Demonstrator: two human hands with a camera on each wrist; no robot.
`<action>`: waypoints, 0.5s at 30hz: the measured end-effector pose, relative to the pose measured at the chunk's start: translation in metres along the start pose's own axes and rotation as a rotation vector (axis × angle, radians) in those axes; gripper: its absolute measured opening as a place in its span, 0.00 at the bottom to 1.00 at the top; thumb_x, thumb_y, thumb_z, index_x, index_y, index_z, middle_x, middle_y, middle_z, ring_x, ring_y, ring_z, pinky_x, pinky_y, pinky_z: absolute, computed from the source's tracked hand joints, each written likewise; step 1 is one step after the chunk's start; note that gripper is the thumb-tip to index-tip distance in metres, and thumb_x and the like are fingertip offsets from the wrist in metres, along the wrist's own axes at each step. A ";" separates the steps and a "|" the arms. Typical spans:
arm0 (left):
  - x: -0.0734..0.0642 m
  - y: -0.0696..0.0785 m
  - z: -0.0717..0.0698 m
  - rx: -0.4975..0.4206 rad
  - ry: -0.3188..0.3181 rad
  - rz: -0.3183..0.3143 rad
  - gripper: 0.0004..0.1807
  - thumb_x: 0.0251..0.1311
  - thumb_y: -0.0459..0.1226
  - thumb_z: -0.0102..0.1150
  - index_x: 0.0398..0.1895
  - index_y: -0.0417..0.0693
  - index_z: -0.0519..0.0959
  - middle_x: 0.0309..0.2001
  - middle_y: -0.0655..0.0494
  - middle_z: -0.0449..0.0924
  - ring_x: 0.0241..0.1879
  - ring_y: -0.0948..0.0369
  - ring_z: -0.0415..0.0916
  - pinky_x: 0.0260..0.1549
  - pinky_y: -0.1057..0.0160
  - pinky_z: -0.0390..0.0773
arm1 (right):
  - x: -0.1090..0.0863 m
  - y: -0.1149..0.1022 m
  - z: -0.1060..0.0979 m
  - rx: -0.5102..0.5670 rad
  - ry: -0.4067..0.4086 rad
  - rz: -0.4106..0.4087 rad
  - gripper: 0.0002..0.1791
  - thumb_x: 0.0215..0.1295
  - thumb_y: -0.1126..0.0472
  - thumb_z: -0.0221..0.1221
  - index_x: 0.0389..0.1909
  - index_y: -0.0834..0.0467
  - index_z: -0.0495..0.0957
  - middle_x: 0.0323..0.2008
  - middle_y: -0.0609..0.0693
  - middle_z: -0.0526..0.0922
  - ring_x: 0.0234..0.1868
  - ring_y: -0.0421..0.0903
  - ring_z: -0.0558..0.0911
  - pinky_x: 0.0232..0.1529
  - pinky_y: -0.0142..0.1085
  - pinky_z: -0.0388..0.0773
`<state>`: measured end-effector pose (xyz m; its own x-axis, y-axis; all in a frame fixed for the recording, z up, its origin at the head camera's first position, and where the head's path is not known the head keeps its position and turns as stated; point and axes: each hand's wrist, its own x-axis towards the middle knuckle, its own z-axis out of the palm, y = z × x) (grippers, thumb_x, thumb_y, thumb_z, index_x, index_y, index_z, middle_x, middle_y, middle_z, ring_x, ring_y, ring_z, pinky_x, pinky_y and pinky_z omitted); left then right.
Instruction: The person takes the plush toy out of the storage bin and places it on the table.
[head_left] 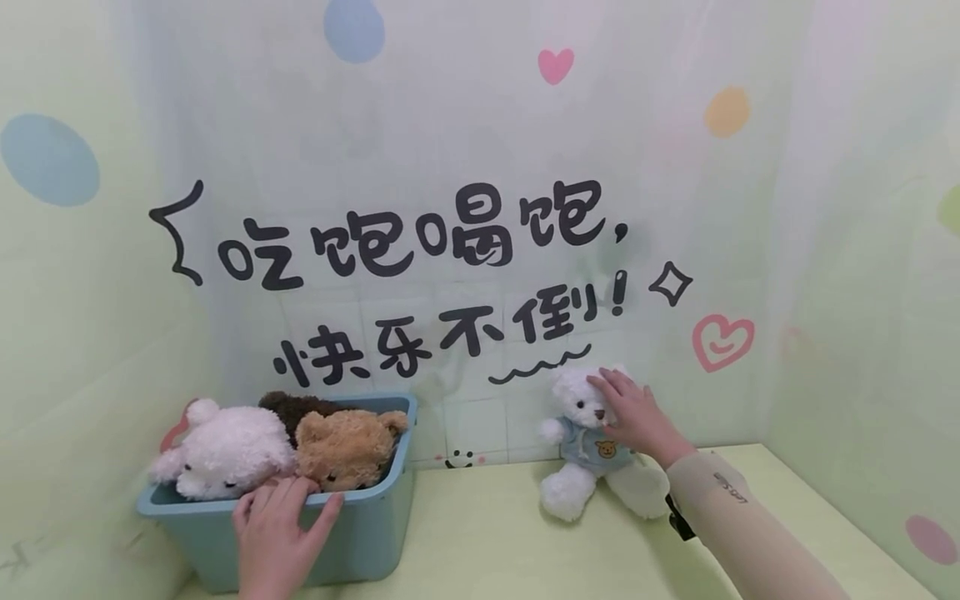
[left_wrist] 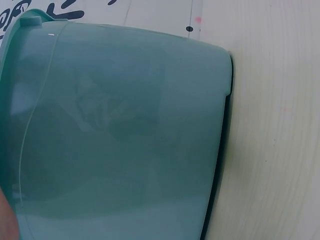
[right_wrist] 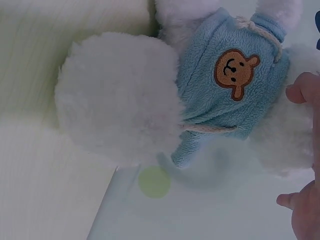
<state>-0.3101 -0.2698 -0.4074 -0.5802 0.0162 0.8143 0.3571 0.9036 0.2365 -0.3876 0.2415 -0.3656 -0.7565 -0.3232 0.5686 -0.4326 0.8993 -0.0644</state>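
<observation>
A white teddy bear (head_left: 579,442) in a blue hoodie sits upright on the table at the right. My right hand (head_left: 639,418) holds the side of its head, fingers near the top and thumb by the cheek. Close up in the right wrist view, the hoodie (right_wrist: 200,80) carries a brown bear-face patch. At the left stands a blue-green plastic bin (head_left: 360,542). Over its front rim my left hand (head_left: 273,537) hooks its fingers, beside a white plush toy (head_left: 236,446) and a tan plush toy (head_left: 345,446) inside. The left wrist view shows mostly the bin's outer wall (left_wrist: 120,125).
A dark brown plush toy (head_left: 288,408) lies at the back of the bin, partly hidden. Behind the pale yellow-green table (head_left: 480,533) hangs a backdrop (head_left: 450,125) with black lettering, dots and hearts. Side walls close off the left and right.
</observation>
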 end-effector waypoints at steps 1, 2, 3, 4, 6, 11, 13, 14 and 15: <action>0.000 0.000 0.000 0.000 -0.003 -0.002 0.18 0.56 0.54 0.64 0.28 0.51 0.75 0.29 0.55 0.76 0.38 0.50 0.68 0.47 0.41 0.54 | -0.001 0.000 0.000 -0.007 -0.001 -0.002 0.44 0.49 0.64 0.71 0.68 0.59 0.63 0.68 0.63 0.62 0.68 0.64 0.60 0.53 0.73 0.57; 0.000 0.000 0.000 0.002 -0.009 -0.006 0.18 0.56 0.54 0.64 0.28 0.51 0.75 0.29 0.55 0.76 0.38 0.50 0.68 0.47 0.41 0.54 | -0.001 -0.001 -0.001 -0.013 -0.002 -0.002 0.43 0.50 0.64 0.71 0.68 0.60 0.63 0.68 0.63 0.62 0.68 0.64 0.60 0.53 0.73 0.57; -0.001 0.000 0.000 0.002 -0.012 -0.008 0.18 0.57 0.54 0.63 0.28 0.51 0.75 0.29 0.55 0.76 0.38 0.50 0.68 0.47 0.41 0.54 | -0.002 -0.001 -0.002 -0.020 -0.002 -0.004 0.43 0.50 0.64 0.70 0.68 0.60 0.63 0.68 0.63 0.62 0.68 0.64 0.61 0.53 0.73 0.58; -0.001 0.000 0.000 0.002 -0.013 -0.010 0.18 0.57 0.55 0.63 0.28 0.51 0.75 0.29 0.55 0.76 0.38 0.50 0.68 0.47 0.41 0.54 | -0.002 -0.001 -0.003 -0.030 -0.001 -0.008 0.42 0.50 0.64 0.70 0.67 0.61 0.64 0.67 0.64 0.63 0.67 0.65 0.62 0.53 0.72 0.59; -0.001 0.000 0.000 0.001 -0.016 -0.013 0.18 0.57 0.54 0.63 0.28 0.51 0.75 0.28 0.55 0.75 0.37 0.50 0.67 0.47 0.41 0.54 | -0.003 -0.002 -0.006 -0.052 0.008 -0.012 0.41 0.49 0.65 0.70 0.66 0.62 0.65 0.66 0.65 0.64 0.66 0.65 0.64 0.52 0.72 0.60; -0.001 0.000 0.000 -0.002 -0.018 -0.023 0.18 0.57 0.54 0.63 0.27 0.52 0.75 0.28 0.56 0.75 0.37 0.50 0.68 0.47 0.41 0.53 | 0.000 0.000 -0.013 -0.112 0.040 -0.010 0.35 0.49 0.68 0.67 0.62 0.62 0.68 0.63 0.67 0.67 0.61 0.66 0.69 0.50 0.69 0.64; -0.001 0.000 0.000 0.003 -0.025 -0.032 0.18 0.58 0.55 0.62 0.27 0.52 0.75 0.28 0.56 0.75 0.37 0.50 0.67 0.47 0.41 0.53 | 0.002 0.000 -0.017 -0.131 0.044 -0.010 0.34 0.50 0.68 0.66 0.61 0.62 0.69 0.62 0.67 0.68 0.59 0.66 0.70 0.49 0.68 0.66; -0.001 0.000 -0.001 0.005 -0.029 -0.037 0.18 0.58 0.55 0.62 0.27 0.52 0.75 0.28 0.56 0.75 0.36 0.50 0.67 0.47 0.42 0.53 | 0.003 0.000 -0.020 -0.134 0.043 -0.008 0.34 0.50 0.68 0.65 0.61 0.63 0.69 0.62 0.67 0.68 0.59 0.66 0.70 0.49 0.67 0.66; -0.001 0.000 -0.001 0.005 -0.033 -0.041 0.18 0.58 0.55 0.62 0.27 0.52 0.75 0.27 0.56 0.75 0.36 0.51 0.67 0.47 0.42 0.53 | 0.005 0.000 -0.022 -0.141 0.040 -0.007 0.33 0.50 0.68 0.65 0.61 0.63 0.69 0.62 0.67 0.68 0.59 0.65 0.70 0.49 0.67 0.66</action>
<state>-0.3095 -0.2704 -0.4076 -0.6181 -0.0069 0.7861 0.3286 0.9061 0.2663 -0.3806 0.2463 -0.3450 -0.7322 -0.3199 0.6012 -0.3623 0.9305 0.0539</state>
